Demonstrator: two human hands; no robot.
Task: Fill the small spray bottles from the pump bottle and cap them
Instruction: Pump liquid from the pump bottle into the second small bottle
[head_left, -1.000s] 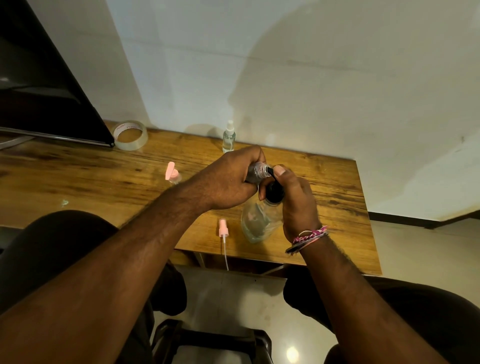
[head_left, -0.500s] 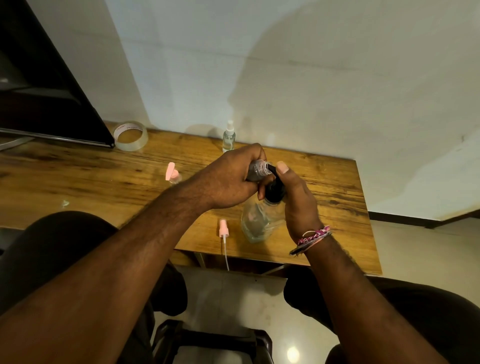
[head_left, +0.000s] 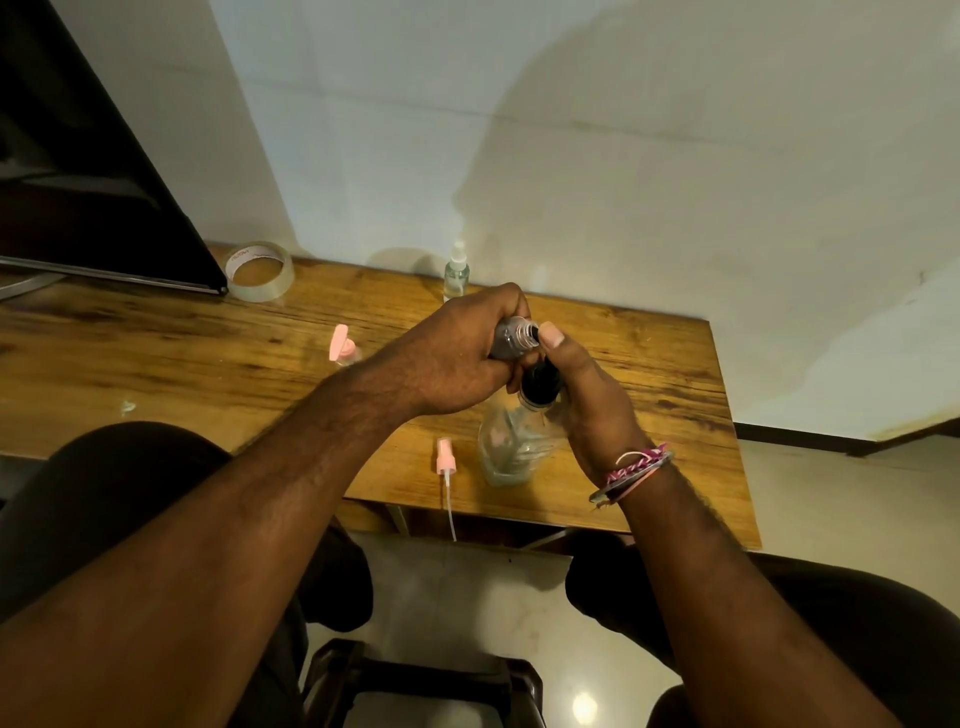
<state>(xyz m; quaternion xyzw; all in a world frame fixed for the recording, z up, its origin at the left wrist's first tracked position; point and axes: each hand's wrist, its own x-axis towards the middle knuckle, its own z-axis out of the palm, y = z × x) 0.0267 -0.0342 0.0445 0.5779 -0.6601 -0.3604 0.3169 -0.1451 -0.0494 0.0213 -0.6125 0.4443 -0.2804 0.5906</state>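
Table (head_left: 156, 338) of worn wood fills the middle band of the frame, from the left edge to right of centre. Above it at upper left leans a dark screen (head_left: 78, 171). Near centre stands the clear pump bottle (head_left: 511, 447), close to the table's near edge, its black pump head (head_left: 540, 382) under the right hand (head_left: 587, 410), whose fingers curl around the head with the thumb raised. The left hand (head_left: 457, 358) clenches around a small uncapped spray bottle (head_left: 511, 338), tilted with its open threaded neck pointing right, just above the pump head. A tape roll (head_left: 260, 270) lies at upper left beside the screen. A capped spray bottle (head_left: 456, 273) stands at the far edge against the wall. A pink-capped bottle (head_left: 344, 351) sits left of the hands. A pink spray cap (head_left: 444, 462) with its tube lies left of the pump bottle, overhanging the near edge.
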